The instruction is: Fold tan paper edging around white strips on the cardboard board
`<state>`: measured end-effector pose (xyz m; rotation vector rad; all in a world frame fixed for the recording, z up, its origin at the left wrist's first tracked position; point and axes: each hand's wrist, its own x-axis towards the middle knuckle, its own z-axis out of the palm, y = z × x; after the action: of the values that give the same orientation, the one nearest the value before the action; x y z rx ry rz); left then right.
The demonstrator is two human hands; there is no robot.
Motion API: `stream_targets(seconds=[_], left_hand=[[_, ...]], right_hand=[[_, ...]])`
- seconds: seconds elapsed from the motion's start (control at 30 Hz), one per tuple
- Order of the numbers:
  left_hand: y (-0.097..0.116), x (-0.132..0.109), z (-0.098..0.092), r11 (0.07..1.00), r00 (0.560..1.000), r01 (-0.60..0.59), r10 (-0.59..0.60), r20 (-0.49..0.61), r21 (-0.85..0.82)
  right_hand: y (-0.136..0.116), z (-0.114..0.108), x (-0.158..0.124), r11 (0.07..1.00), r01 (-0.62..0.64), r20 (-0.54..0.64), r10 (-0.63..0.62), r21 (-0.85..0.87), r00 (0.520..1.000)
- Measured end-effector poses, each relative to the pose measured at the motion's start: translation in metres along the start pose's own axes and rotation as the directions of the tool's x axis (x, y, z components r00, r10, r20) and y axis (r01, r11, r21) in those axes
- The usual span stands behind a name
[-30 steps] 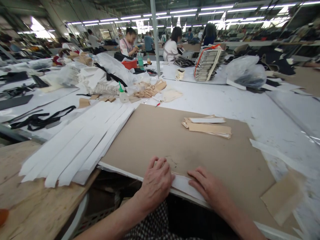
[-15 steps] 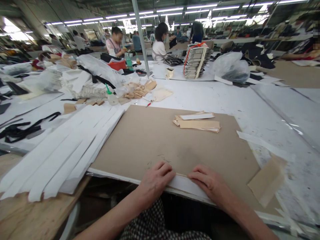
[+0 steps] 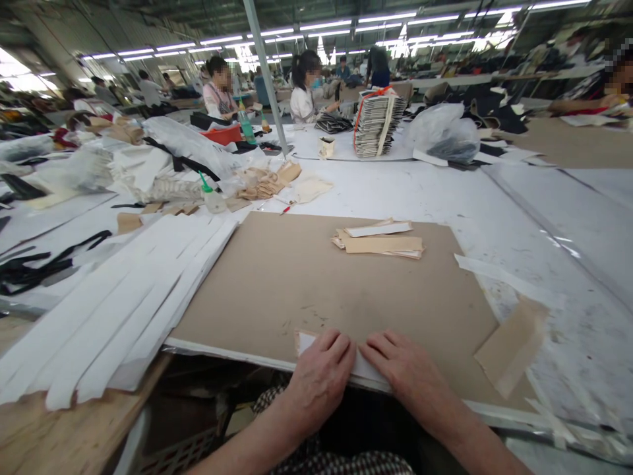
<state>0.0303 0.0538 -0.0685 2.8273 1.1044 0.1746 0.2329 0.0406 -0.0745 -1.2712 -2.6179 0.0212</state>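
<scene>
At the front edge of the brown board [image 3: 267,284], a white strip with a tan edge [image 3: 305,341] lies beneath both my hands. My left hand [image 3: 326,366] is closed on it, fingers bent and pressed together along its far edge. Close beside it, my right hand [image 3: 403,363] grips the same strip with fingers curled down. The fingertips nearly meet, and most of the strip is covered. Farther back on the board lies a small stack of tan and white strips [image 3: 383,244].
Long white strips [image 3: 133,290] fan out on the left. A tan piece [image 3: 512,346] rests over the board's right side. Behind are a green-tipped bottle [image 3: 212,198], a red-handled tool [image 3: 285,210], a tied stack [image 3: 378,125] and a plastic bag [image 3: 445,132]. Several people work farther back.
My left hand has shifted right along the strip, exposing its left end. My hands are now closer together. The whole view has shifted slightly.
</scene>
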Motion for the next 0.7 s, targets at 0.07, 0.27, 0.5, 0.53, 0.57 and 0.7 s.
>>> stream_targets(seconds=[0.07,0.27,0.5,0.53,0.57,0.7], left_hand=[[0.003,0.002,0.001,1.000,1.000,-0.001,0.001,-0.011,0.009],[0.010,0.015,-0.001,0.996,0.995,0.090,-0.089,-0.046,0.013],[0.018,0.025,0.002,0.991,1.000,-0.030,0.029,-0.011,-0.128],[0.018,0.025,0.002,0.992,0.999,-0.036,0.035,-0.008,-0.122],[0.019,0.024,0.003,0.992,0.999,-0.039,0.038,-0.009,-0.118],[0.024,0.028,0.006,0.988,0.999,-0.010,0.004,-0.039,-0.155]], right_hand=[[0.006,0.000,-0.006,1.000,-0.008,-0.012,0.008,0.012,1.000],[0.028,0.001,-0.031,0.997,-0.063,-0.061,0.065,0.038,0.996],[0.031,-0.003,-0.041,0.995,-0.083,-0.110,0.088,0.048,0.990],[0.031,-0.004,-0.041,0.995,-0.087,-0.117,0.092,0.047,0.989],[0.029,-0.004,-0.041,0.995,-0.091,-0.126,0.097,0.046,0.987],[0.024,-0.001,-0.039,0.991,-0.124,-0.155,0.130,0.046,0.979]])
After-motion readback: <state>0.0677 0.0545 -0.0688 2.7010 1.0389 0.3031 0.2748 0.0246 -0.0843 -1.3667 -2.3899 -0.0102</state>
